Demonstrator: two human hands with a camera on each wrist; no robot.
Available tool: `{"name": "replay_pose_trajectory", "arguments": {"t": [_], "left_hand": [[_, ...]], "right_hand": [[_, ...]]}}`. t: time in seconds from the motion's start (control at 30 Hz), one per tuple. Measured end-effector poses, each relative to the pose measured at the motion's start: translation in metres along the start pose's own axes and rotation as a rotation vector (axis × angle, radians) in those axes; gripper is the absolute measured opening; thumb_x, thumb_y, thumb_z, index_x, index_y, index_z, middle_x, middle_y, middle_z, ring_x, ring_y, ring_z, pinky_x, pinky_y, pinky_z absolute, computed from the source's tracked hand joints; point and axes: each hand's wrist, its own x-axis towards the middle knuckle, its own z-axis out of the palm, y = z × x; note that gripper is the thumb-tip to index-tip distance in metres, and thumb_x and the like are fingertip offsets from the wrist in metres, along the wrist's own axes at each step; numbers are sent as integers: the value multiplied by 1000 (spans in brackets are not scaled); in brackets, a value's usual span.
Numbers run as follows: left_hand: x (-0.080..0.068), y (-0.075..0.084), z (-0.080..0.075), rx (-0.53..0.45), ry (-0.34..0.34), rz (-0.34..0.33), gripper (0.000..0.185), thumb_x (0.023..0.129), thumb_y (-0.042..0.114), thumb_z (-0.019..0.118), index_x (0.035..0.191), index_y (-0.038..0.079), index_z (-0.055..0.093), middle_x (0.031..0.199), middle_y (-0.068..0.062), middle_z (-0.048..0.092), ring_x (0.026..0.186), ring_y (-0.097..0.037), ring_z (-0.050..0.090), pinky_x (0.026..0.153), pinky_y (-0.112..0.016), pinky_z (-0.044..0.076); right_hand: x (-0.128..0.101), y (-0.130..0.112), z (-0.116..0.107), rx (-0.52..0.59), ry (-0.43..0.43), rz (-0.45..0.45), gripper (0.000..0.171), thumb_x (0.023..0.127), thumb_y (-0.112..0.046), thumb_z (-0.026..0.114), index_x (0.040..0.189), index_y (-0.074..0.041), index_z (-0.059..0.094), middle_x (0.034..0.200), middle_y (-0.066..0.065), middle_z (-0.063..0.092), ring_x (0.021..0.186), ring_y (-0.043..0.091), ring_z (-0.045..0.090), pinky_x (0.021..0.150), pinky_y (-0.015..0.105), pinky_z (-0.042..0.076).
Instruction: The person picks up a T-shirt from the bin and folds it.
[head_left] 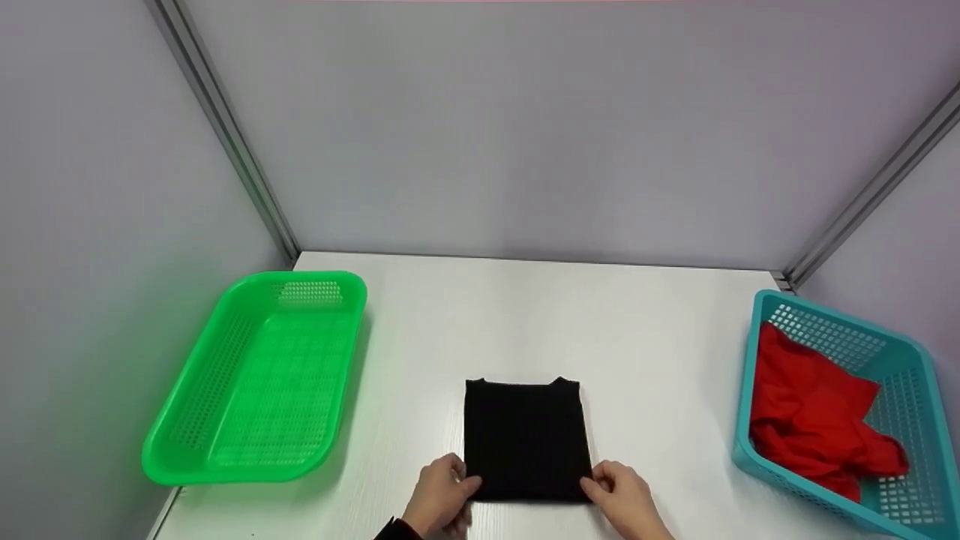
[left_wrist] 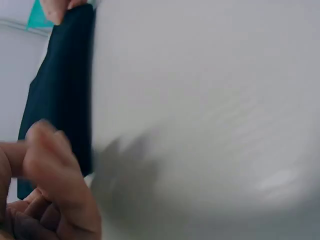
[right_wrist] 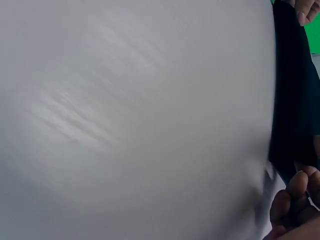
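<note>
A black shirt (head_left: 527,442), folded into a flat square, lies on the white table with a shallow neckline-like dip along its far edge. At its near left corner, my left hand (head_left: 441,491) pinches the cloth, thumb on top. My right hand (head_left: 624,496) pinches the near right corner in the same way. In the left wrist view, the left hand (left_wrist: 55,185) has curled fingers beside the dark cloth (left_wrist: 67,85). The right wrist view shows curled fingertips of the right hand (right_wrist: 300,200) at the shirt's edge (right_wrist: 295,90); part of that hand is cut off.
A green plastic basket (head_left: 346,375) with nothing in it stands at the left. On the right, a teal basket (head_left: 744,405) holds a crumpled red cloth (head_left: 817,412). Grey panels (head_left: 525,135) enclose the white table (head_left: 540,315) at the back and sides.
</note>
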Motion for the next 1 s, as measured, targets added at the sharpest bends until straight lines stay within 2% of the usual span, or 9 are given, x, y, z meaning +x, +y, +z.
{"name": "replay_pose_trajectory", "arguments": {"t": [0.17, 0.27, 0.4, 0.47, 0.63, 0.77, 0.83, 0.93, 1.0], "left_hand": [[0, -2, 9, 35, 31, 45, 21, 98, 1, 67, 84, 8, 52, 57, 1, 59, 42, -4, 52, 43, -19, 43], [7, 1, 13, 63, 75, 73, 25, 97, -1, 67, 83, 9, 50, 59, 0, 61, 43, -6, 55, 45, -23, 46], [19, 6, 16, 120, 152, 110, 27, 95, 0, 70, 82, 10, 48, 65, 1, 60, 47, -8, 57, 43, -26, 47], [23, 8, 16, 171, 180, 119, 28, 94, 2, 72, 82, 10, 49, 69, 1, 57, 54, -11, 58, 48, -28, 47], [25, 8, 13, 254, 173, 99, 27, 93, 6, 75, 79, 10, 52, 72, 1, 54, 65, -15, 55, 57, -31, 45], [23, 12, 3, 250, 150, 65, 22, 95, 16, 73, 84, 9, 56, 70, 2, 55, 61, -15, 51, 57, -32, 41], [23, 18, -6, 279, 170, 55, 20, 96, 23, 71, 90, 10, 59, 68, 1, 55, 59, -15, 49, 55, -33, 39], [27, 32, -24, 385, 258, 96, 21, 98, 30, 69, 99, 10, 63, 70, -2, 60, 55, -16, 50, 52, -35, 39], [33, 43, -37, 491, 344, 172, 21, 99, 29, 68, 104, 9, 65, 77, -4, 64, 57, -18, 53, 51, -37, 43]], "right_hand": [[-3, 6, 4, -175, 69, -85, 25, 89, -17, 81, 77, -15, 60, 69, -8, 47, 69, 9, 42, 71, 33, 34], [1, 8, 6, -255, 117, -82, 25, 89, -19, 81, 77, -16, 60, 68, -8, 49, 70, 11, 42, 71, 35, 29], [9, 8, 5, -263, 167, -69, 21, 91, -20, 80, 79, -14, 63, 70, -7, 54, 72, 14, 46, 70, 36, 29], [12, 8, 5, -260, 185, -66, 22, 90, -20, 80, 79, -13, 63, 70, -7, 55, 72, 14, 46, 70, 36, 30], [10, 10, 5, -255, 201, -52, 24, 89, -22, 81, 76, -15, 63, 68, -8, 53, 71, 13, 46, 70, 38, 31], [10, 8, -1, -243, 193, -41, 25, 92, -27, 80, 78, -17, 62, 70, -8, 50, 73, 13, 45, 72, 39, 30], [15, 6, -11, -249, 208, -54, 22, 94, -29, 77, 82, -16, 64, 73, -7, 51, 75, 15, 46, 72, 39, 30], [26, 0, -31, -272, 260, -97, 16, 97, -27, 74, 95, -12, 68, 83, 0, 58, 81, 22, 52, 74, 42, 32], [35, -5, -46, -303, 292, -137, 21, 98, -25, 72, 108, -7, 69, 96, 8, 64, 90, 30, 57, 79, 47, 34]]}}
